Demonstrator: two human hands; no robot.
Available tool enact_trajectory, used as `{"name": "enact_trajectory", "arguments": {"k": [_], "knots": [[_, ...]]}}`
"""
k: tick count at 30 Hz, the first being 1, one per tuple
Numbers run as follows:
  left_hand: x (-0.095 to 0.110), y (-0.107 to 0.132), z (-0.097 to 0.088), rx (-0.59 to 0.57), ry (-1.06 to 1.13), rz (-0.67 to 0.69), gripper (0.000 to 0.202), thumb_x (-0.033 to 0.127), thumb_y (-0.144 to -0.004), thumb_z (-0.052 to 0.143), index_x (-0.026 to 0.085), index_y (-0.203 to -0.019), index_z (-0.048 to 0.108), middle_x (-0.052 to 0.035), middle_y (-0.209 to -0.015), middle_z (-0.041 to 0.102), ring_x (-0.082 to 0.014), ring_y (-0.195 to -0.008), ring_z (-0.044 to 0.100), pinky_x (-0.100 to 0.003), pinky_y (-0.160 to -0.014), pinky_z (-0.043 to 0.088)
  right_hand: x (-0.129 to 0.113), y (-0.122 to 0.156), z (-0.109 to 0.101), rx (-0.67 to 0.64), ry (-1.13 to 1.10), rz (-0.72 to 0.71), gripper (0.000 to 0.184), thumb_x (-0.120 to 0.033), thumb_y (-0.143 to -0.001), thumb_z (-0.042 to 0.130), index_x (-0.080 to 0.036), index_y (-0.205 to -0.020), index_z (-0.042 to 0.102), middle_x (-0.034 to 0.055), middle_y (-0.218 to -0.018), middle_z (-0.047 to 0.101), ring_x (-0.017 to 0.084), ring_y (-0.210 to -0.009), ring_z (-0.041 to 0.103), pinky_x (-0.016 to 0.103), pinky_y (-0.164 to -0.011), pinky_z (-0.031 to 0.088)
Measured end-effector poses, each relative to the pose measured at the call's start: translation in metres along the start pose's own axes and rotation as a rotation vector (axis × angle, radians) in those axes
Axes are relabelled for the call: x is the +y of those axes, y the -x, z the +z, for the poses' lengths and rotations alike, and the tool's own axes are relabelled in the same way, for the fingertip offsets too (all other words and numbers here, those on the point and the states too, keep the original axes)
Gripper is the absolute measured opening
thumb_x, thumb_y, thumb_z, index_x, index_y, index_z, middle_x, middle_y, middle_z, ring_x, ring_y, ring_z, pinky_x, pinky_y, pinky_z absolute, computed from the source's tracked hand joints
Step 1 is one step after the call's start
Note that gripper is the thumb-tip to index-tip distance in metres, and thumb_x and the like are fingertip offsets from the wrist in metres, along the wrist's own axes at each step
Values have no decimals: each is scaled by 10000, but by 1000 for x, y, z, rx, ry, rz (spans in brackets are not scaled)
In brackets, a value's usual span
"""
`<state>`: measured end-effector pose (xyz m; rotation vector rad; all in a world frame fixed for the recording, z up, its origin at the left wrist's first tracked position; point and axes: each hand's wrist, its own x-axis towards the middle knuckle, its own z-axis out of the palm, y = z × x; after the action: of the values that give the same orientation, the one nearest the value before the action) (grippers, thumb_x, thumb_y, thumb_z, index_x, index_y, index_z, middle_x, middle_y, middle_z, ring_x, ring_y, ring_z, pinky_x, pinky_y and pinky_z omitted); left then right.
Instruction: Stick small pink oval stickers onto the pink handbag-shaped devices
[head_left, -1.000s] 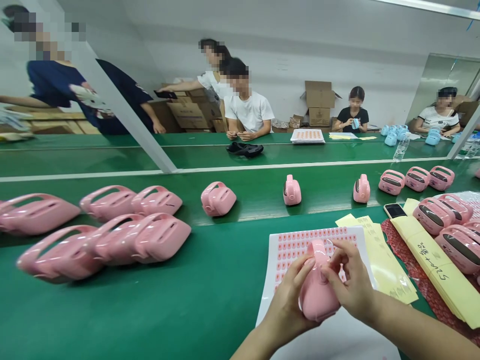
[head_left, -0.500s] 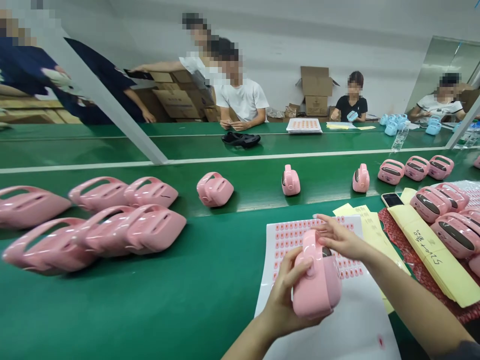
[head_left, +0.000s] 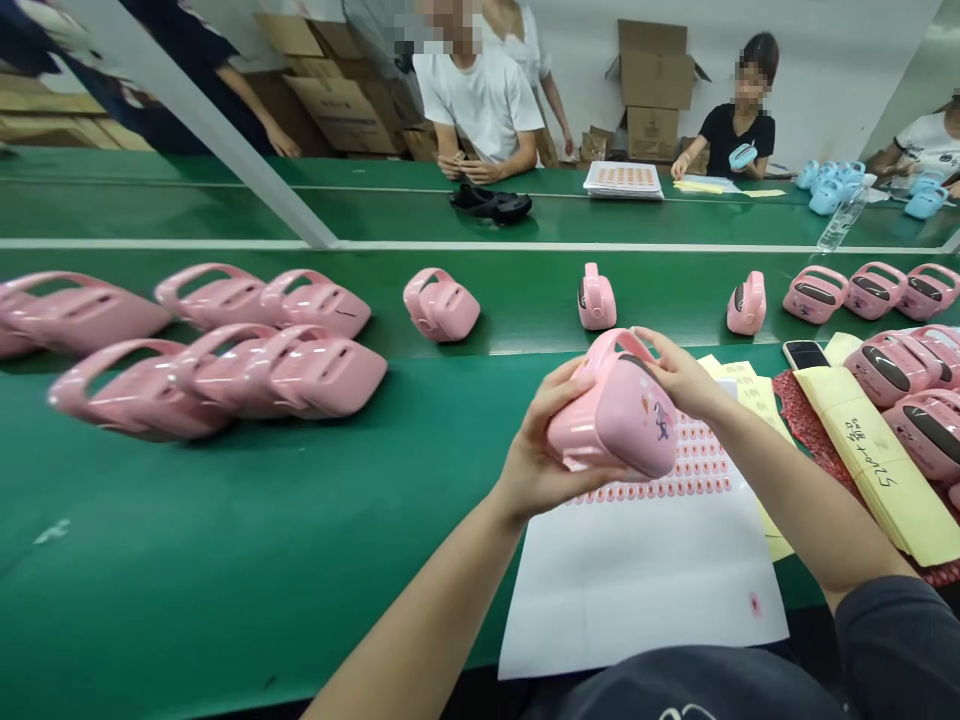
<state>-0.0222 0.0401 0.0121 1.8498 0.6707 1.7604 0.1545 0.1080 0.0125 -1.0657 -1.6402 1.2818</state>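
Note:
My left hand (head_left: 544, 435) is wrapped round the side and underside of a glossy pink plastic device with a carrying handle (head_left: 619, 420). The device is tilted above a white sticker sheet, and a small printed figure shows on its face. At its upper right, my right hand (head_left: 671, 370) grips near the base of the handle, with some fingertips hidden behind the device. Rows of small pink-and-red stickers fill the upper part of the sheet (head_left: 645, 570), and a single sticker (head_left: 754, 604) is near its lower right corner.
Pink devices (head_left: 322, 375) stand grouped on the left, and others (head_left: 814, 295) line the belt. Yellow paper slips (head_left: 874, 450), a phone (head_left: 805, 355) and red bubble wrap (head_left: 802, 410) lie on the right. Co-workers sit across the bench, near a water bottle (head_left: 844, 220).
The device has been lifted away from me and turned, so its printed face now shows. My right hand has closed in on the handle's far side. The camera has tilted downward.

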Motion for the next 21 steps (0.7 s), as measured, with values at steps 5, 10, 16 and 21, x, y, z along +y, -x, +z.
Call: {"name": "enact_trajectory", "arguments": {"k": [5, 10, 16, 21], "knots": [[-1, 39, -11, 49, 20, -327, 535, 209, -688, 699, 331, -1189, 556, -63, -1296, 549, -276, -1143, 537, -424, -881, 480, -1, -4, -45, 317, 212, -52, 489, -283, -823, 501, -184, -1285, 375, -46, -607, 509, 112, -473, 465, 222, -440, 390], [-7, 114, -20, -215, -214, -472, 439, 235, -567, 780, 316, -991, 700, -60, -1018, 720, -313, -1032, 615, -412, -962, 408, -13, -39, -102, 562, 679, 52, 540, -159, -827, 422, -149, -1353, 298, 89, -886, 612, 191, -664, 596, 351, -655, 479], [-4, 142, -12, -461, -910, 8, 561, 443, -771, 583, 309, -1302, 459, 6, -1242, 606, -220, -1093, 580, -312, -1008, 330, 9, -108, -106, 604, 1148, 226, 588, -82, -860, 334, -132, -1422, 167, 187, -1065, 573, 284, -900, 613, 404, -751, 458], [-5, 140, -12, -577, -1241, 183, 579, 513, -830, 441, 238, -1338, 414, 17, -1262, 592, -197, -1132, 530, -313, -1040, 233, 37, -137, -88, 480, 1227, 263, 520, -148, -924, 234, -95, -1431, 131, 229, -1135, 526, 309, -1010, 577, 419, -782, 459]]}}
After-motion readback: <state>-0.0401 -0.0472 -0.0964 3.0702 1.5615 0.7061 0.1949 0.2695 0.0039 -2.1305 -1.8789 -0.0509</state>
